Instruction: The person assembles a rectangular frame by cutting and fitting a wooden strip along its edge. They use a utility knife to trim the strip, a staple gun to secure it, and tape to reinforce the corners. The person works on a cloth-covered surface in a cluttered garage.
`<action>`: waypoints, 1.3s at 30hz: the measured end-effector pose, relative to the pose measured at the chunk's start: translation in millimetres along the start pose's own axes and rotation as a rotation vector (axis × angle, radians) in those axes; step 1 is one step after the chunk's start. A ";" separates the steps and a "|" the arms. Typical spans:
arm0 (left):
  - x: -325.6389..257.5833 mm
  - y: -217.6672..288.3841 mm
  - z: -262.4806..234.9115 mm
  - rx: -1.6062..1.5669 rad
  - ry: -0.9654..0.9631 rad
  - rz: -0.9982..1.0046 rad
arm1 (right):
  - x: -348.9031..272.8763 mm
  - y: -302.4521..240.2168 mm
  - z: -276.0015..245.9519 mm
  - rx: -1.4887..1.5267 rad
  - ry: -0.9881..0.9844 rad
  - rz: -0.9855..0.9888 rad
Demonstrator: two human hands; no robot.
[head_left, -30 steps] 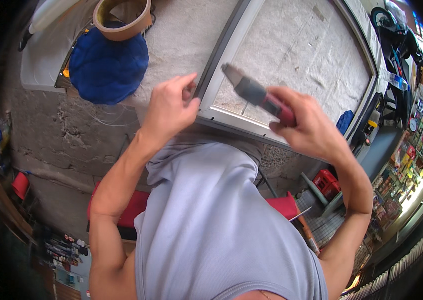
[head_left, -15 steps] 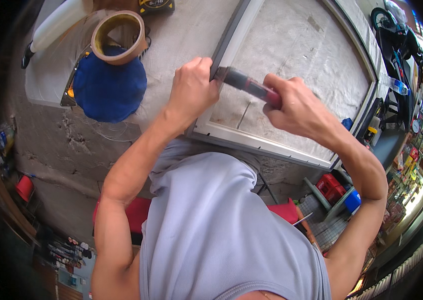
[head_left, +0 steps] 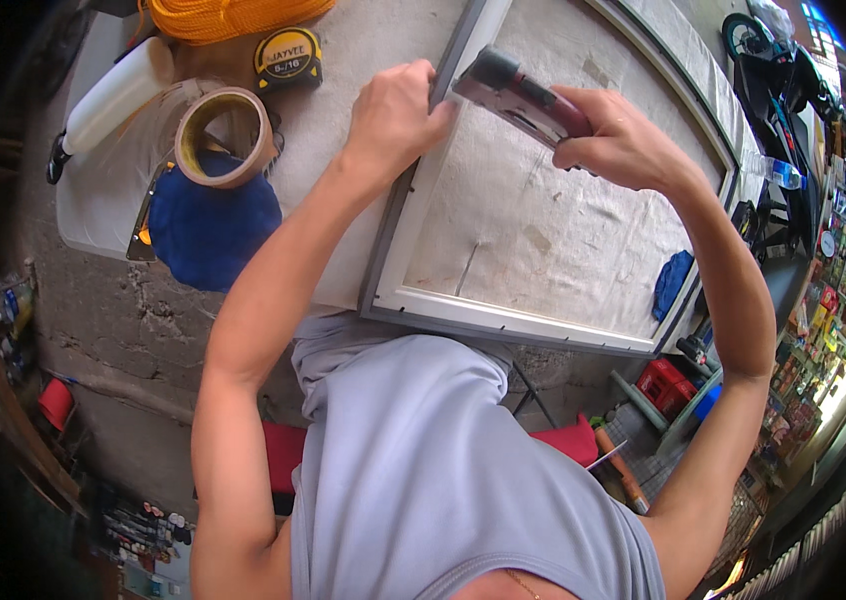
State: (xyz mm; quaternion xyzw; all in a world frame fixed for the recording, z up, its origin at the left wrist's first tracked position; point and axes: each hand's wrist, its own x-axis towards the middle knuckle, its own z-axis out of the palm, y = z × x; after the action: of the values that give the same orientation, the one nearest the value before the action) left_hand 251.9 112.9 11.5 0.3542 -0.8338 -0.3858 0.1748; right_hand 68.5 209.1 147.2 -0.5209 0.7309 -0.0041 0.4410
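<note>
Nearest, filling the lower middle: grey shirt point(head_left: 443, 480), hiding the near edge of the worktop point(head_left: 343, 180) and whatever lies beneath. Both bare forearms rising from it toward the frame point(head_left: 413, 250).

Left hand point(head_left: 398, 110) clenched on the frame's left rail, fingers curled over the far side and hidden, only knuckles and thumb showing. Just right of that hand, almost touching its thumb, the nose of a red and grey power tool point(head_left: 518, 90), tilted down onto the rail; tip blocked by the hand, so contact point hard to make out.

Right hand point(head_left: 623, 145) wrapped round the tool's rear grip, palm side turned away, trigger finger not visible.

Below and between the hands, a pale cloth-covered panel inside the frame, near rail partly covered by the shirt, far right corner bent by the lens.

Left of the left hand: tape roll point(head_left: 223, 135) standing on a blue cloth point(head_left: 208, 230), something dark and orange poking out under the cloth, too covered to name. Beyond, a white bottle point(head_left: 113, 95) lying on its side, a yellow tape measure point(head_left: 288, 60), and orange cord point(head_left: 233, 15) cut off by the top edge.

Right of the right hand, far off: blue rag point(head_left: 673, 280) by the frame's corner, a parked scooter point(head_left: 783, 90), cluttered shelves, all blurred at the rim.
</note>
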 end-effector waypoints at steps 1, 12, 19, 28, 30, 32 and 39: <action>8.2 0.1 0.9 -0.013 -0.042 -0.025 | 3.9 1.3 -0.1 -0.037 -0.015 0.004; 9.1 -5.4 8.3 -0.014 0.004 0.052 | 16.0 -1.9 -16.7 -0.123 0.037 -0.018; 42.1 7.7 -3.5 0.008 -0.046 -0.041 | 34.1 36.6 -63.5 -0.044 0.109 -0.026; 113.4 0.0 26.8 0.016 0.043 0.089 | 69.9 36.4 -77.9 -0.131 0.083 0.013; 115.0 0.3 30.5 0.050 0.084 0.125 | 70.4 25.1 -80.3 -0.181 0.091 0.062; 114.0 1.5 31.2 0.055 0.071 0.092 | 68.6 20.5 -81.0 -0.171 0.109 0.032; 121.9 11.4 17.4 0.081 -0.102 -0.092 | 60.9 42.2 -120.8 -0.068 0.110 0.008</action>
State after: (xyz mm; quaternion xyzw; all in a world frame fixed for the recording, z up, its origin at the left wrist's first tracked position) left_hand 153.0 38.6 11.3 0.3789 -0.8394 -0.3768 0.0998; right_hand -46.0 127.1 162.4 -0.5316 0.7558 -0.0059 0.3823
